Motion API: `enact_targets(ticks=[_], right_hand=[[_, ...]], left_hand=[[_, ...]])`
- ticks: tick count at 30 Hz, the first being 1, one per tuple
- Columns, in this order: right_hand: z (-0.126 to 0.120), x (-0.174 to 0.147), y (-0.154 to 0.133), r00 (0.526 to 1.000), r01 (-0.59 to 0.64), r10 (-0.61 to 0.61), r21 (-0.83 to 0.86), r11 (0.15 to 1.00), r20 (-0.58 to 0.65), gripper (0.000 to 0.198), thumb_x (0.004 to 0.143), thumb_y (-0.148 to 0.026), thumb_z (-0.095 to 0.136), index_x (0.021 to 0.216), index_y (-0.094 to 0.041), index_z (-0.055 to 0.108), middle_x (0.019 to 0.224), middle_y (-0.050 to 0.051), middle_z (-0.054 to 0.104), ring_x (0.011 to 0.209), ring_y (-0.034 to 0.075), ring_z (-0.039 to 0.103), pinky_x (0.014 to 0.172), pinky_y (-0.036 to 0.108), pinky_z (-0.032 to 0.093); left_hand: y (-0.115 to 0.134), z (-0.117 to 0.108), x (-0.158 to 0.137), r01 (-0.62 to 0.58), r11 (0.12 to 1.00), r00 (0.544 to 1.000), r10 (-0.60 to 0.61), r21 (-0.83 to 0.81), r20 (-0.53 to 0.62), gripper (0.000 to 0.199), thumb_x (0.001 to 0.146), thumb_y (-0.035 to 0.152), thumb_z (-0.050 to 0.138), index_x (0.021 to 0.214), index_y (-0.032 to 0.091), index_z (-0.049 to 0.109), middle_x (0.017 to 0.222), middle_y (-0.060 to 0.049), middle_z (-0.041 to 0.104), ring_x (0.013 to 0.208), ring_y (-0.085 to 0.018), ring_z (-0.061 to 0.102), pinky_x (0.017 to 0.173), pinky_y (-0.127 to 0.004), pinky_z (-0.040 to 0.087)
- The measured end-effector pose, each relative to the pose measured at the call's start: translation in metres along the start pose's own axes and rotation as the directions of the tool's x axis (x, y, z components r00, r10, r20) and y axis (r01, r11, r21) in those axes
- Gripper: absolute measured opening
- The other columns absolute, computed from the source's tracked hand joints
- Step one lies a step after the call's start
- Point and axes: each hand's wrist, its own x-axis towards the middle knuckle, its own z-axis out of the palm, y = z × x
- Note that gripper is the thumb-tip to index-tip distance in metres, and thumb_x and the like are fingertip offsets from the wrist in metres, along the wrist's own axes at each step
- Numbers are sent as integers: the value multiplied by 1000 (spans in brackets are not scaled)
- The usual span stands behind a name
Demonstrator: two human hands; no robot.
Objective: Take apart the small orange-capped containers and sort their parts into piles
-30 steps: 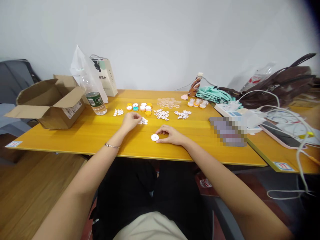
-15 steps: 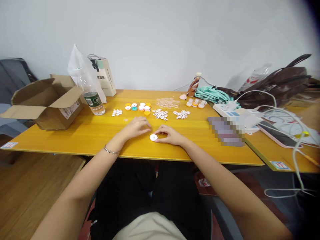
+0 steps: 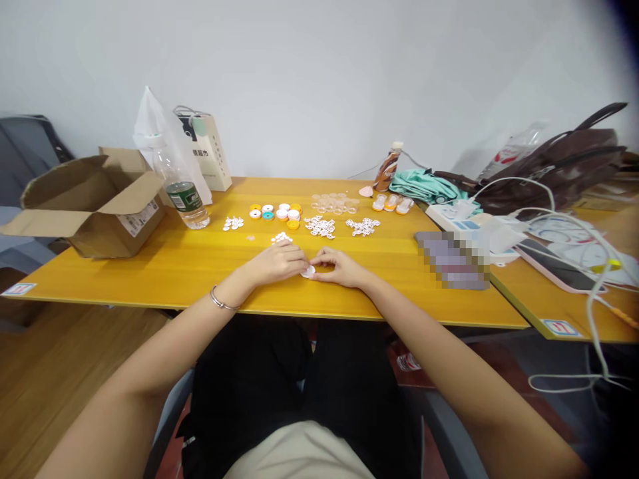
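A small white round plastic piece (image 3: pixel 308 271) lies at the front middle of the table. My right hand (image 3: pixel 340 267) pinches its right side between thumb and fingers. From the left, my left hand (image 3: pixel 280 263) reaches over the same piece with its fingers pressed together; whatever they hold is hidden. Just behind my left hand is a little heap of tiny white parts (image 3: pixel 282 237). Beyond it stand several white, orange and blue round pieces (image 3: pixel 283 215), with white cut-out parts (image 3: pixel 320 227) and clear round covers (image 3: pixel 335 203) to their right.
On the left stand an open cardboard box (image 3: pixel 116 209) and a water bottle (image 3: pixel 187 203). More white parts (image 3: pixel 363 227) and orange-and-clear pieces (image 3: pixel 393 203) lie right of centre. A blurred flat object (image 3: pixel 452 259), a power strip (image 3: pixel 492 247) and loose cables occupy the right.
My left hand has moved right from behind the white round piece and now reaches it, uncovering the heap of tiny white parts. My right hand keeps its pinch.
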Motion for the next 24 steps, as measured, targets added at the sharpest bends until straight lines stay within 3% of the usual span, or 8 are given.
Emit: enact_targets(ticks=[9,18,24], right_hand=[[-1,0,1,1000,-13,13,5,1000,7,32,71,-36,67,99,-19,69,83,3,51,72,14,50,66,28,40],[-1,0,-2,1000,-24,24,17,1000,2,33,70,-38,67,97,-18,70,81,2,52,72,14,50,66,28,40],[0,0,-1,1000,-22,22,24,999,-9,32,69,-36,68,96,-18,70,82,2,51,73,14,50,69,28,41]], left_hand=[[0,2,0,-93,991,996,92,101,13,22,92,19,39,87,16,59,82,-6,65,74,-14,54,70,-29,35],[2,2,2,-53,995,998,56,86,-26,23,92,22,40,82,16,60,76,-4,64,69,-14,54,66,-29,36],[1,7,-1,17,999,999,-18,-38,-34,24,91,26,40,86,16,61,79,-6,65,73,-15,56,70,-29,40]])
